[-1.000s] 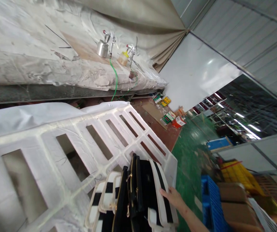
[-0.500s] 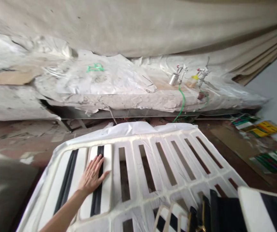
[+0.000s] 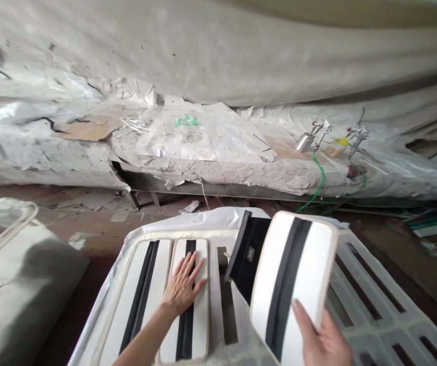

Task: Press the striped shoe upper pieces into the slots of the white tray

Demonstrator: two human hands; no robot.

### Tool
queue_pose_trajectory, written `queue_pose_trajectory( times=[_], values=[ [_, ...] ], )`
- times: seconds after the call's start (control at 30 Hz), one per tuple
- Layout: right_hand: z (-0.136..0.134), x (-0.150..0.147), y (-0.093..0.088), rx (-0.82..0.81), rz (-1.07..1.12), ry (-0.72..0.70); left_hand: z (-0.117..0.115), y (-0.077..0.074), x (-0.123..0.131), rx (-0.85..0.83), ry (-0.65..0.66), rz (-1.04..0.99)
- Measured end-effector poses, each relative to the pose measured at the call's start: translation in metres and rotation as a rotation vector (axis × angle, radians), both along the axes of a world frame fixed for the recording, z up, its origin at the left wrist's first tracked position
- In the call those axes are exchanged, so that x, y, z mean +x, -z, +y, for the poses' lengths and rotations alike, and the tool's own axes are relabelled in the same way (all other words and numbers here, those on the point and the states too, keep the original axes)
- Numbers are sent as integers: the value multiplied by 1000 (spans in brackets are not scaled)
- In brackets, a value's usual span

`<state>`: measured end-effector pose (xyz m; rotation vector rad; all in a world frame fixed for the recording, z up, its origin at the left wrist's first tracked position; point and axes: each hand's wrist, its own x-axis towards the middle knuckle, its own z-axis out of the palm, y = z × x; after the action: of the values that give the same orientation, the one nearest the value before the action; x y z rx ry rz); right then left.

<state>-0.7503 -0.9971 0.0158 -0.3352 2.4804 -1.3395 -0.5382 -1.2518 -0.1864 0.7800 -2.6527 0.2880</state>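
Note:
My left hand (image 3: 183,284) lies flat with fingers spread on a white padded panel with a black centre stripe (image 3: 200,325). Left of it, touching or nearly so, a similar striped panel (image 3: 127,290) lies on the slotted white frame (image 3: 237,239). My right hand (image 3: 319,338) grips the lower edge of another white panel with a black stripe (image 3: 317,254), thumb on its face. This one is held tilted above the frame. Behind its left side a black piece with a small label (image 3: 251,254) sticks out, seemingly joined to it.
A long bench covered in crumpled sheeting (image 3: 218,173) runs behind the frame. On it are a metal spray gun cup (image 3: 305,141), a second spray gun with a yellow lid (image 3: 342,142) and a green hose (image 3: 321,178). A large pale sack-like container (image 3: 31,264) stands at the left.
My right hand has come into view, and the striped panel with its black piece has moved up and left over the frame. My left hand stays on the same panel. The view has shifted left.

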Motion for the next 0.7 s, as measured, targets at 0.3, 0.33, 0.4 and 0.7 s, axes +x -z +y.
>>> queue_pose_trajectory(
  times=[0.3,0.33,0.4,0.7],
  values=[
    [-48,30,81,30,-54,-421,-1,-5,0,-3,41,23],
    [-55,22,87,17,-97,-461,0,-5,-1,-1,36,26],
    [-72,7,98,-29,-205,-513,1,-5,-2,7,16,34],
    [-95,-6,144,-270,-794,-521,13,-4,-19,130,-108,105]
  ],
)
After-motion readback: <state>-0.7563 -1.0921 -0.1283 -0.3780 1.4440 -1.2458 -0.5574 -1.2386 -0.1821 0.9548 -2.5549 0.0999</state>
